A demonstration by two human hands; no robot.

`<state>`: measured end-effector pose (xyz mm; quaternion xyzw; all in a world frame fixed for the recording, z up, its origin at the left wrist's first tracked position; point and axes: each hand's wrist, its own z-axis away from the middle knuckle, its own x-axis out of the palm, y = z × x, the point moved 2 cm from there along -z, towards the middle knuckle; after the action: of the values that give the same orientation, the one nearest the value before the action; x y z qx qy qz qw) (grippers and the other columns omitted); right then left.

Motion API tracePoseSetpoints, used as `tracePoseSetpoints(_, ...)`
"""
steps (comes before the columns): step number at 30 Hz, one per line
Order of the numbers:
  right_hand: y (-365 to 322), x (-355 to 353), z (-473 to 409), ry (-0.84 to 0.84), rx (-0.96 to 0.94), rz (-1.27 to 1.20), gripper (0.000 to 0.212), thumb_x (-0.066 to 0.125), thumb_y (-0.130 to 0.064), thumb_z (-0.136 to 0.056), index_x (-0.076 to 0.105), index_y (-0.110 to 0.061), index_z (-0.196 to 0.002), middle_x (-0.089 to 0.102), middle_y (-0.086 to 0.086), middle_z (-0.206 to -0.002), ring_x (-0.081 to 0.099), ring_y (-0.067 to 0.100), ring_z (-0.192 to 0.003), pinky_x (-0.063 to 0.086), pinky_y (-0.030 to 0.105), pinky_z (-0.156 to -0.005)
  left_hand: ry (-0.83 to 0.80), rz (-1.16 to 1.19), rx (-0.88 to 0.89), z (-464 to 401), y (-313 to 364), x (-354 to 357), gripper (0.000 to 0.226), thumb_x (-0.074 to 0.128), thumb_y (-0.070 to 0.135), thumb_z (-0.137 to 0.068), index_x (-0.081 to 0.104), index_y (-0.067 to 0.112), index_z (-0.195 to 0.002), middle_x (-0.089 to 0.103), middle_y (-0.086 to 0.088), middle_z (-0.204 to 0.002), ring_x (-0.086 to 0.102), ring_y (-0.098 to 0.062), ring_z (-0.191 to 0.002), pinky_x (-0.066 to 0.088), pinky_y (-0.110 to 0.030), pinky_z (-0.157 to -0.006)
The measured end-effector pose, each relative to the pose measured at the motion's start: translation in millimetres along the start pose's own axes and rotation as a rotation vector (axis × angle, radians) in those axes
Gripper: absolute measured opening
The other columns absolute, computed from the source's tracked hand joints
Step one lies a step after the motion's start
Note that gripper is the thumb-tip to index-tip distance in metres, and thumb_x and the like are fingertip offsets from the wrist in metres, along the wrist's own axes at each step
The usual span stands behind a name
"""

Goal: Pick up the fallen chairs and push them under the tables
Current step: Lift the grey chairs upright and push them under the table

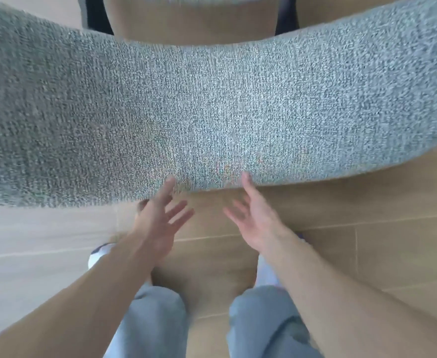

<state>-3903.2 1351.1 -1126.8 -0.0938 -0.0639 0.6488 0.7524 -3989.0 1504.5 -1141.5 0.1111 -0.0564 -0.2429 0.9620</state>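
Nearest, two knees in pale blue trousers [158,321] stand over a wood-plank floor [367,244]. Both bare forearms reach forward from the lower corners. Left hand [160,218] and right hand [251,215] are spread, fingers straight and apart, holding nothing; a strip of bare floor lies between them. One fingertip of each hand meets or nearly meets the near edge of the chair [212,112], a grey woven upholstered panel that spans the whole width. Beyond its far edge lie more floor and dark upright parts [97,14], too blurred to identify.
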Motion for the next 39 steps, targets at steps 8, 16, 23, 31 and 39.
tracePoseSetpoints(8,-20,-10,-46,-0.071,-0.078,-0.244,0.059,0.081,-0.045,-0.058,0.057,-0.02,-0.106,0.052,0.007,-0.137,0.051,0.024,-0.123,0.049,0.046,-0.102,-0.002,0.204,0.098,-33,4,3,0.032,0.07,0.032,-0.087,0.062,0.015,-0.113,0.061,-0.007,-0.12,0.06,-0.023,-0.114,0.047,-0.043,-0.106)
tracePoseSetpoints(16,-26,-16,9,-0.04,-0.079,-0.187,0.048,0.081,-0.044,-0.07,0.052,-0.021,-0.101,0.051,0.008,-0.131,0.05,0.026,-0.119,0.051,0.047,-0.101,-0.005,0.247,0.179,20,13,-5,0.037,0.079,0.03,-0.078,0.068,0.009,-0.107,0.078,-0.001,-0.09,0.069,-0.022,-0.108,0.052,-0.037,-0.102)
tracePoseSetpoints(23,-50,-21,148,0.087,-0.052,-0.107,0.088,0.084,-0.052,-0.062,0.047,-0.023,-0.136,0.045,0.007,-0.139,0.048,0.027,-0.123,0.058,0.042,-0.09,0.092,0.163,0.15,154,36,-2,0.04,0.082,0.041,-0.066,0.067,0.019,-0.096,0.069,-0.003,-0.102,0.066,-0.02,-0.098,0.056,-0.034,-0.087)
tracePoseSetpoints(31,-115,1,313,0.225,-0.068,-0.011,0.089,0.079,-0.068,-0.054,0.057,-0.022,-0.127,0.053,-0.003,-0.106,0.052,0.019,-0.09,0.056,0.037,-0.082,0.16,0.05,0.137,315,107,27,0.049,0.081,0.05,-0.071,0.065,0.017,-0.104,0.069,-0.007,-0.105,0.065,-0.02,-0.09,0.053,-0.032,-0.068)
tracePoseSetpoints(39,-227,53,454,0.327,-0.204,-0.056,0.065,0.085,-0.055,-0.062,0.038,-0.012,-0.076,0.042,-0.001,-0.073,0.049,0.018,-0.07,0.048,0.036,-0.069,0.225,0.025,0.241,442,226,88,0.072,0.087,0.055,-0.06,0.065,0.014,-0.116,0.072,-0.009,-0.112,0.067,-0.019,-0.08,0.054,-0.033,-0.054)
